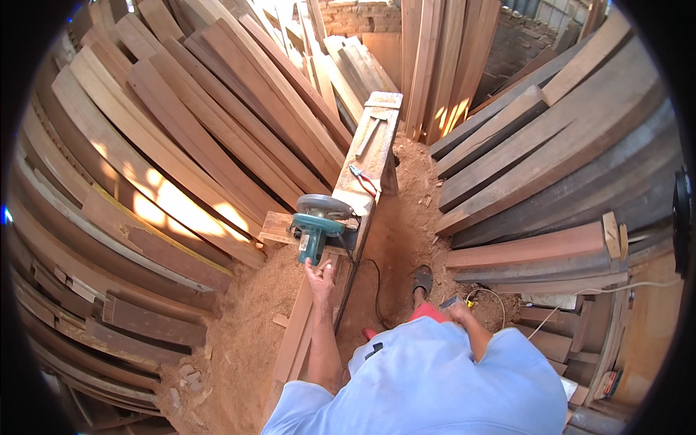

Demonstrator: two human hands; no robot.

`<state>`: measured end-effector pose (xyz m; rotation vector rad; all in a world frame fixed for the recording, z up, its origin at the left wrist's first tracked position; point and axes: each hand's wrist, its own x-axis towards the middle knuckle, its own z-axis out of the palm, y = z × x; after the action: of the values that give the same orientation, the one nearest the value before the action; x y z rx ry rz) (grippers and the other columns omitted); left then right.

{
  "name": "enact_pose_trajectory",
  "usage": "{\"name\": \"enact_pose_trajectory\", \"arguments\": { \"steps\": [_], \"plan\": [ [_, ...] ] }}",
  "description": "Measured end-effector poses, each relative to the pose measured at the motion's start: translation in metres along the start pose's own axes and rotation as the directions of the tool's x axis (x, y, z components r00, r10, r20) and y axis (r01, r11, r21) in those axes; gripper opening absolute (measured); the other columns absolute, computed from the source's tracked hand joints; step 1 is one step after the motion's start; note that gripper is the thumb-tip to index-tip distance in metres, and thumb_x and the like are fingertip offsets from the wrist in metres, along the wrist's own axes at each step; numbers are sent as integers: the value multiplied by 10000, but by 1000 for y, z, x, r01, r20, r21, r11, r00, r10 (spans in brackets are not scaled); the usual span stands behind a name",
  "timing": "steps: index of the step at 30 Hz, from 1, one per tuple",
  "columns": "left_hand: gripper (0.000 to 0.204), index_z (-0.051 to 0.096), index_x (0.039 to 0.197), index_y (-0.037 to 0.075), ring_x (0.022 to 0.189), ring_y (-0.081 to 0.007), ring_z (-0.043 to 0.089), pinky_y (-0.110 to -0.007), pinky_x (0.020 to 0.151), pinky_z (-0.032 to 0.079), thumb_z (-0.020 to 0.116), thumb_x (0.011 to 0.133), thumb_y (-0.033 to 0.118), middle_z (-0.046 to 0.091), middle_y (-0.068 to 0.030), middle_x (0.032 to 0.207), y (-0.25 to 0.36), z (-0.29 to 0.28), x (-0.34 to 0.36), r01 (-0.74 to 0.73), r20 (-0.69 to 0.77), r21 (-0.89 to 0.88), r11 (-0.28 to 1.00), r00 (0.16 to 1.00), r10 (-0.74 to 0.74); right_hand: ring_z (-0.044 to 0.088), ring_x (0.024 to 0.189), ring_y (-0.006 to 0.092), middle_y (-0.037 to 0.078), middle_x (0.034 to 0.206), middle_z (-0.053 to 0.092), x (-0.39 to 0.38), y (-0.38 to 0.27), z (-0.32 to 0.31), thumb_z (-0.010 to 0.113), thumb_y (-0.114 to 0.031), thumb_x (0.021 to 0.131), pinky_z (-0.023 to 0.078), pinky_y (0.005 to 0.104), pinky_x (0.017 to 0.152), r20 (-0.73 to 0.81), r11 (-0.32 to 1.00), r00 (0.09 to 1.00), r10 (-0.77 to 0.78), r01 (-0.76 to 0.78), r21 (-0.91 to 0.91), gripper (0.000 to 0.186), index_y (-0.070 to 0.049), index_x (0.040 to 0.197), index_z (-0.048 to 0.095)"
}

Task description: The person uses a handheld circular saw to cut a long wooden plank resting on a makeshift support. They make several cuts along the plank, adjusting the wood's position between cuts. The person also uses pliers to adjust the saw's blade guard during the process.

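A teal circular saw (313,233) with a grey round blade guard lies on a narrow wooden bench. My left hand (320,279) is just below its motor end, thumb and fingers apart; the fingertips are at or very near the housing. My right hand (458,312) is down at my right side, closed around a small grey-blue object (451,301) too small to name. A yellow bit and a pale cord show beside that hand. Beyond the saw, red-handled pliers (364,180) and a hammer (370,136) lie on the bench (384,109).
Timber planks (217,94) lean in a dense row on the left. Thick dark beams (551,152) are stacked on the right. Sawdust (232,326) covers the floor. A dark cord (377,290) hangs beside the bench near my sandalled foot (422,279).
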<state>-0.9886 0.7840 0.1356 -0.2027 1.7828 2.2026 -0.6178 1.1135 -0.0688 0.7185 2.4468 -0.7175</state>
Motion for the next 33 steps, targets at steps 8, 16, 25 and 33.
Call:
{"name": "enact_pose_trajectory", "arguments": {
  "steps": [8,16,25,33],
  "plan": [
    [944,40,1663,23,1150,-192,579,-337,1031,462,713,1011,139,571,-168,1356,45,45,80,-84,-302,-18,996,950,75,695,1123,442,277,1105,737,164,-81,-212,625,-270,878,547,502,974,-141,962,979,147,-109,252,372,13,1104,710],
    [855,207,1604,100,1106,-216,635,-402,908,580,777,967,128,587,-119,1292,56,71,99,-7,-294,-312,950,952,-90,665,1213,407,244,1241,720,261,-192,-308,639,-277,915,520,486,1050,-140,981,989,-52,77,181,418,-44,1259,679],
    [637,386,1445,129,992,-273,712,-450,886,643,773,943,71,645,-117,1144,46,74,113,11,-258,-390,921,959,-120,601,1267,446,262,1338,626,296,-308,-304,676,-303,932,499,524,1077,-70,990,991,-118,123,74,483,-72,1353,618],
    [620,394,1428,138,931,-271,707,-465,873,632,663,891,-17,643,-107,1108,56,95,103,-55,-352,-432,900,929,-112,547,1299,406,180,1360,571,353,-342,-306,739,-237,878,488,523,1090,-96,994,990,-107,108,4,492,-155,1351,628]
  ]
}}
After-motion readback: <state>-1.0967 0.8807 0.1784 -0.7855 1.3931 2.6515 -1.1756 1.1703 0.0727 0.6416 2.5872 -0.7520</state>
